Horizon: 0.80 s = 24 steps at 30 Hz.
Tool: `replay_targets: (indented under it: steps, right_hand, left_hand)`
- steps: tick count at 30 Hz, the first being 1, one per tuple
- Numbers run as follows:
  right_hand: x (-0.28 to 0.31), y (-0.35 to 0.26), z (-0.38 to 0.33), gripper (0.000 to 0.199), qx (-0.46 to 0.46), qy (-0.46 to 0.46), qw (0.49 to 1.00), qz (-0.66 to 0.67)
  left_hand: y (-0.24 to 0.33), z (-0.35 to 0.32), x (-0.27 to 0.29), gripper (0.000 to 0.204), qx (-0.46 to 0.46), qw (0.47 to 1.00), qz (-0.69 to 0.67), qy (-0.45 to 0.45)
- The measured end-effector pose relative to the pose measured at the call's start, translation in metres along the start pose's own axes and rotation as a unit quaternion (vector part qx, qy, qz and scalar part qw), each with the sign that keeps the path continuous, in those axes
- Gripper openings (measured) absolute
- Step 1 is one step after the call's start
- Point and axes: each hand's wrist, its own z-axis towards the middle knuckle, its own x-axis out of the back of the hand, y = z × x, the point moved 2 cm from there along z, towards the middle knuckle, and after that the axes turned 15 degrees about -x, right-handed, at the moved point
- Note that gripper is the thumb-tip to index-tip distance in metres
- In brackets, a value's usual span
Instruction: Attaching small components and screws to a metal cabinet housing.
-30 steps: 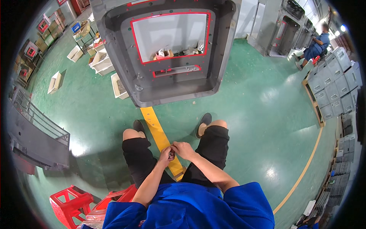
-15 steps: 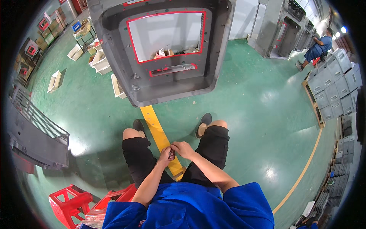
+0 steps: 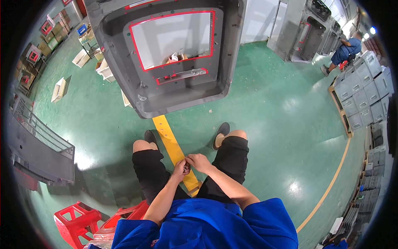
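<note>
Small part: a tiny dark item sits pinched between our two hands, above our lap, between the knees; too small for us to tell its kind.
Left hand: our left hand is curled, fingertips closed on the small part from the left.
Right hand: our right hand meets the left, fingers bent over the same item; both hands are together and touching.
Step in hand: we judge this a fine fingertip operation on the small part, such as fitting or separating it, done seated before any work on the big housing.
Next move: we judge it calls for a steady pinch and a small twist or pull, with the part kept over the lap so it cannot drop to the floor.
Legs: two, in black shorts, two dark shoes on the floor.
Yellow floor stripe: one broad stripe runs between our feet; one thin line curves at right.
Grey moulded housing: one large shell with red-edged window stands just ahead of us.
Red plastic stools: two at lower left.
Wire-mesh cart: one at left.
Grey crates: a stack at right, too many to count surely.
Other person: one, in blue, well apart at upper right.
</note>
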Motion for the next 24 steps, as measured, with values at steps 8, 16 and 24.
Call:
replay_targets:
  steps: [8,16,24]
  right_hand:
    - [-0.001,-0.001,0.0,0.028,0.005,0.029,1.0,-0.007]
    - [-0.007,0.0,0.002,0.028,-0.003,0.034,0.999,-0.01]
    - [-0.008,0.005,0.007,0.033,-0.054,-0.005,0.997,0.058]
  left_hand:
    - [0.0,0.001,0.001,0.03,0.01,0.999,-0.024,0.029]
    - [0.004,-0.004,0.003,0.03,-0.009,1.0,-0.024,-0.009]
    - [0.018,-0.007,-0.006,0.035,-0.062,0.993,-0.073,-0.066]
